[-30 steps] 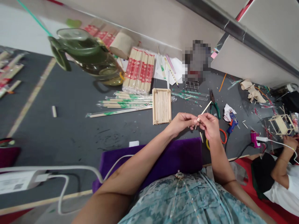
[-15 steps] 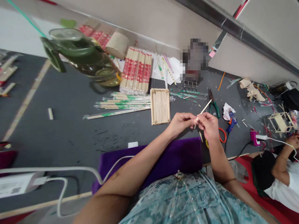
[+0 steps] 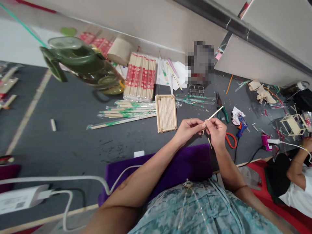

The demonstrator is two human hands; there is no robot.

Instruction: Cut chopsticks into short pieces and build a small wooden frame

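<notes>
A thin wooden chopstick (image 3: 216, 112) is pinched between both hands, its longer end pointing up and to the right. My left hand (image 3: 191, 130) closes thumb and fingers on its lower part, where a short tip shows below. My right hand (image 3: 215, 131) grips it close beside the left, fingertips nearly touching. To the left of the hands lies a small rectangular tray of glued sticks (image 3: 166, 113). Pliers with green handles (image 3: 222, 110) lie just beyond my right hand, and red-handled scissors (image 3: 231, 140) lie partly hidden beside it.
Wrapped chopsticks (image 3: 126, 112) and a red-banded chopstick pack (image 3: 140, 76) lie left of the tray, near a green jug (image 3: 85, 65). A blue glue gun (image 3: 241, 126) rests at right. A purple cloth (image 3: 158, 172) covers the table edge. Another person's arm (image 3: 298, 162) is at far right.
The view has shifted slightly. Both hands keep hold of the chopstick in nearly the same place, with its upper end tilted a little further right.
</notes>
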